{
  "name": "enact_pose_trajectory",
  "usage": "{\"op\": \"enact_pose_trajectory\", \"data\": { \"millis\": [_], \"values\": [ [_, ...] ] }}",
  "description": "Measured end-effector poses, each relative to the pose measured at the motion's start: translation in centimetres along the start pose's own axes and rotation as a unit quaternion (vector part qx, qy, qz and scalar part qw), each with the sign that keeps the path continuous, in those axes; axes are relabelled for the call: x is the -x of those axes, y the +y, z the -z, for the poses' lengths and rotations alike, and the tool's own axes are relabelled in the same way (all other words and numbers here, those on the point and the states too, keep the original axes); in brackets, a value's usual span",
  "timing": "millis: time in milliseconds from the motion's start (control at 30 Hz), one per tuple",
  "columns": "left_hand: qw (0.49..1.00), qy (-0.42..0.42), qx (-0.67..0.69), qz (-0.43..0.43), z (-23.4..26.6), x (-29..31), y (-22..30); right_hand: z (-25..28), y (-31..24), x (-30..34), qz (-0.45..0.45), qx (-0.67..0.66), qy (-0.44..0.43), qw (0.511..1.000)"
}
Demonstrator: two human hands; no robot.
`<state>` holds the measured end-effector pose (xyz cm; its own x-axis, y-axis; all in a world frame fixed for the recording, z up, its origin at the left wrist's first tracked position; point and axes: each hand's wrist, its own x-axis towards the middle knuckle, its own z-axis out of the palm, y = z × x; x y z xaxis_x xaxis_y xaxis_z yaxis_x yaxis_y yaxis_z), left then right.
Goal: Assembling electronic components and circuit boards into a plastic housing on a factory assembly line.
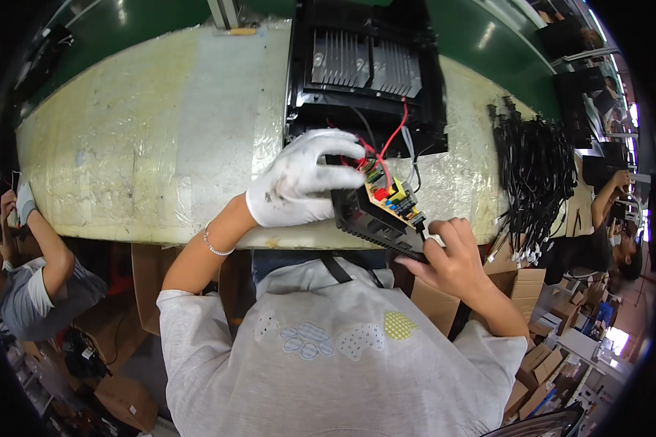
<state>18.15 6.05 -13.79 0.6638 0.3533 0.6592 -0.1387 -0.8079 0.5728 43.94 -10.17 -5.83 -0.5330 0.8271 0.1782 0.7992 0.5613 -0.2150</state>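
My left hand (pixel 299 178), in a smudged white glove, curls round the left end of a black plastic housing (pixel 368 220), its fingers bent over the wires there. My bare right hand (pixel 452 258) closes on the housing's lower right corner. A circuit board (pixel 397 202) with yellow, red and blue parts sits tilted in the housing. Red wires (pixel 393 138) and grey wires (pixel 410 149) run from it up to a larger black unit (pixel 368 109) just beyond my hands. Two finned metal heat sinks (pixel 364 62) show inside that unit. The glove hides part of the board.
A worktable (pixel 146 146) under clear film reaches across. On its right lies a heap of black cables (pixel 536 175). Near the back edge is a yellow-handled tool (pixel 239 31). Cardboard boxes (pixel 434 302) stand below the front edge. Other people (pixel 44 269) work at both sides.
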Motion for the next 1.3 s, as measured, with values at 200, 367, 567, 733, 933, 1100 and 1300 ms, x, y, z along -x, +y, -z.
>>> {"op": "enact_pose_trajectory", "data": {
  "millis": [200, 367, 567, 733, 933, 1100, 1300],
  "values": [
    [0.983, 0.058, -0.175, 0.007, 3.7, -3.7, 4.8, 8.3, 2.1, -3.8, 0.001, 0.087, 0.122, 0.989],
    [0.898, 0.153, -0.218, 0.351, 9.7, -8.3, 0.1, 9.3, 10.3, -16.3, 0.024, 0.016, 0.172, 0.985],
    [0.905, -0.025, -0.246, 0.345, 6.4, -8.9, 1.2, 0.0, 22.2, -22.5, -0.046, 0.044, 0.232, 0.971],
    [0.893, -0.026, -0.226, 0.388, 7.5, -7.8, 1.7, 1.1, 19.1, -15.4, -0.069, 0.130, 0.171, 0.974],
    [0.891, -0.062, -0.202, 0.401, 6.9, -10.3, -0.4, -2.1, 11.9, -7.0, -0.055, -0.200, -0.058, 0.977],
    [0.896, -0.061, -0.237, 0.371, 6.7, -16.1, -7.1, -1.8, 19.1, -10.0, -0.083, -0.240, 0.009, 0.967],
    [0.921, 0.005, -0.193, 0.339, 8.6, -23.2, -20.2, -4.5, 31.2, -17.3, -0.167, -0.132, 0.152, 0.965]
  ]
}}
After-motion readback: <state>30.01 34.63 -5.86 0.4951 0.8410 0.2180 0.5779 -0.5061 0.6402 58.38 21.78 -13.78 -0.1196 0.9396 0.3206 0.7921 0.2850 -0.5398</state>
